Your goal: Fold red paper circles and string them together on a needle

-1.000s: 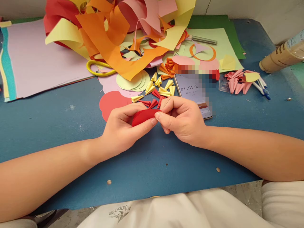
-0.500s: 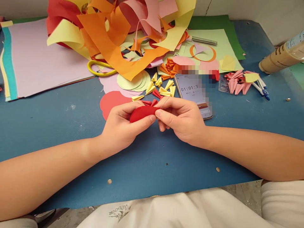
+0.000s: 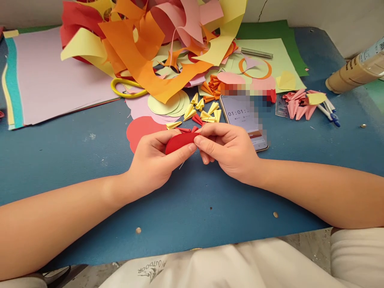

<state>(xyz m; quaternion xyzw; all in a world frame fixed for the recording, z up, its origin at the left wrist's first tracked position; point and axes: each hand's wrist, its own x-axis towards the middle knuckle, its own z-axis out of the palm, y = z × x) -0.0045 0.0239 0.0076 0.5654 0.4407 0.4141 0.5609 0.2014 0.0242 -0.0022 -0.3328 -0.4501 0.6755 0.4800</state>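
Taking the red paper (image 3: 180, 143) as my clock centre, I see soft, creased pale cloth (image 3: 216, 264) at six, below the smooth blue tabletop (image 3: 180, 224). My left hand (image 3: 156, 158) sits at eight, thumb and fingers clamped on the paper, which curves like a half-moon above the table. My right hand (image 3: 231, 152), at three, pinches its right-hand end, thumb tip just beside the left thumb. A fine, straight sliver (image 3: 181, 164) pokes out beneath my left thumb; I can't tell its material. Flat coral paper (image 3: 144, 130) with a scalloped rim lies between nine and ten. Little rolled yellow cones (image 3: 190, 111) cluster around one, beside a flat phone (image 3: 238, 110) at two. Pale green discs (image 3: 163, 105) overlap past eleven; lilac sheets (image 3: 60, 80) lie stacked at ten. Farther off, at twelve, curling orange offcuts (image 3: 169, 90) heap up with holes cut through, while a cylindrical tan bottle (image 3: 345, 78) leans at two.
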